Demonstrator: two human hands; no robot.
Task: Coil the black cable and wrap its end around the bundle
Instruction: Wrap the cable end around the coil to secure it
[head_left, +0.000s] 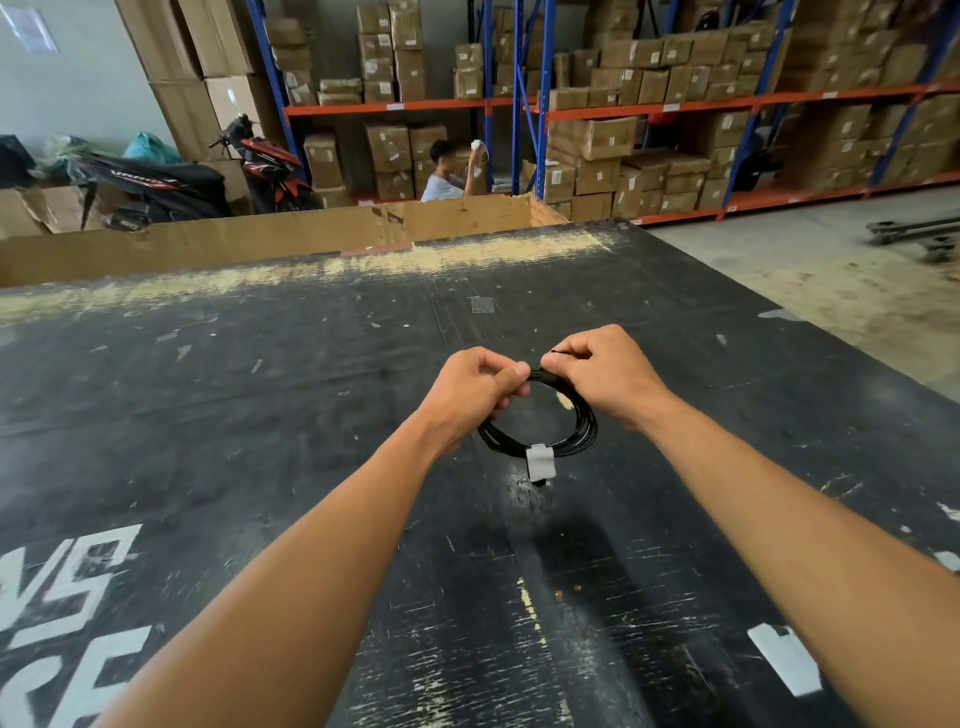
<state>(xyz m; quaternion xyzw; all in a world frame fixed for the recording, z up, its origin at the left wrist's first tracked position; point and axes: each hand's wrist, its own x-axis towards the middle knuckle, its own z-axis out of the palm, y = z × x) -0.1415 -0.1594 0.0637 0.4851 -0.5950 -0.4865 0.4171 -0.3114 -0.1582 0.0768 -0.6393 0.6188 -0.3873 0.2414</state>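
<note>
The black cable (584, 428) hangs as a round coil of several loops above the black table (260, 395). A white tag (540, 461) sits at the coil's lowest point. My left hand (475, 387) pinches the top of the coil from the left, thumb on the strands. My right hand (605, 371) grips the top from the right, and the thin cable end (558, 353) sticks out between its fingers. The two hands almost touch.
The scratched table has white lettering (67, 613) at the near left and a tape patch (784, 660) at the near right. A large cardboard box (260, 234) borders the far edge. Behind it sit a person (447, 171), motorbikes (260, 166) and shelves of cartons (675, 130).
</note>
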